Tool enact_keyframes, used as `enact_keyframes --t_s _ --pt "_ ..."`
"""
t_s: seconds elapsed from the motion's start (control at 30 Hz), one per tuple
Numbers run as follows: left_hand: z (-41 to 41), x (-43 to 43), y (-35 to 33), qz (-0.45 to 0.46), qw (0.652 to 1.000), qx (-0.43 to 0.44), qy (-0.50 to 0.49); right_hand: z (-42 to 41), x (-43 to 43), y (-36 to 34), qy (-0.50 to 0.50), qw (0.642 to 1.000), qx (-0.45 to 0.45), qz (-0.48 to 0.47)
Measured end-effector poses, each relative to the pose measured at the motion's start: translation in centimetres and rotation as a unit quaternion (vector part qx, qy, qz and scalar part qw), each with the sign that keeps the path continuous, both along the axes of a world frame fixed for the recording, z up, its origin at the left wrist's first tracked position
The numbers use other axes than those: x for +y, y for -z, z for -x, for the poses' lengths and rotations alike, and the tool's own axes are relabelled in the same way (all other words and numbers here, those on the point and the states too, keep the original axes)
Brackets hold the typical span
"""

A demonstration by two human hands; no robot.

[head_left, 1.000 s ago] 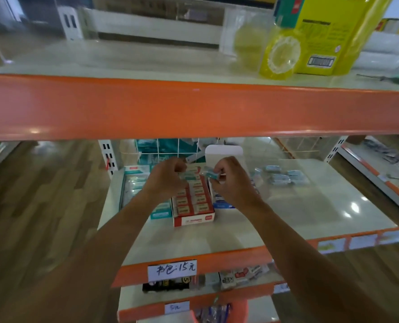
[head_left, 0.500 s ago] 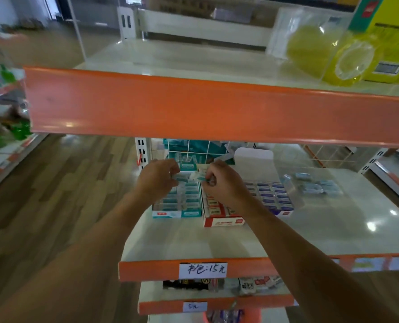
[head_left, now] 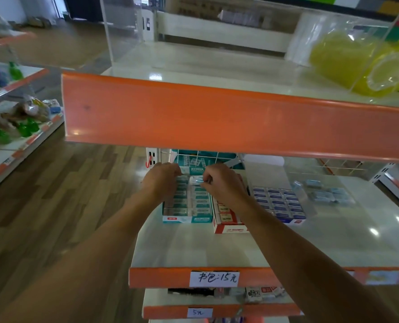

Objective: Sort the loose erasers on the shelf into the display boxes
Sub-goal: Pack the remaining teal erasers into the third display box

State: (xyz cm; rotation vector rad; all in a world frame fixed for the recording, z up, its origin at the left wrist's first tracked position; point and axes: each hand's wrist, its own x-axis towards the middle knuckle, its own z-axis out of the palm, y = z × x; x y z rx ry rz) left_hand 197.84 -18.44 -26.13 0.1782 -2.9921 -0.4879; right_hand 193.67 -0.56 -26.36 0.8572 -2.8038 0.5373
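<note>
both grips have shifted left along the shelf [head_left: 193,248] by 1 box. the left grip [head_left: 164,183], earlier above the red box [head_left: 231,229], is now over the teal box [head_left: 186,219]. the right grip [head_left: 224,185] has left the blue box [head_left: 280,203], now uncovered, and pinches its eraser [head_left: 195,180] over the teal box's back row.

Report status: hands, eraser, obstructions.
Right hand pinches teal eraser over teal box. Left hand curled at its rear, hold unclear. Loose erasers lie far right. Nothing in the way.
</note>
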Motion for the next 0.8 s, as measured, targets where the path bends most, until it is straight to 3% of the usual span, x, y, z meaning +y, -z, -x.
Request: enact_keyframes --t_s 0.1,0.47,0.8 --pt "0.2 -0.3 0.4 0.03 0.999 0.0 0.013 0.4 -0.6 0.0 0.005 1.0 -0.004 -0.009" --pt "0.6 -0.9 1.9 -0.071 0.997 0.024 -0.007 0.8 -1.1 0.6 0.004 0.999 0.007 -0.038" --pt "1.1 -1.4 1.6 -0.046 0.999 0.008 0.006 1.4 -1.3 -0.1 0.014 0.999 -0.03 -0.036"
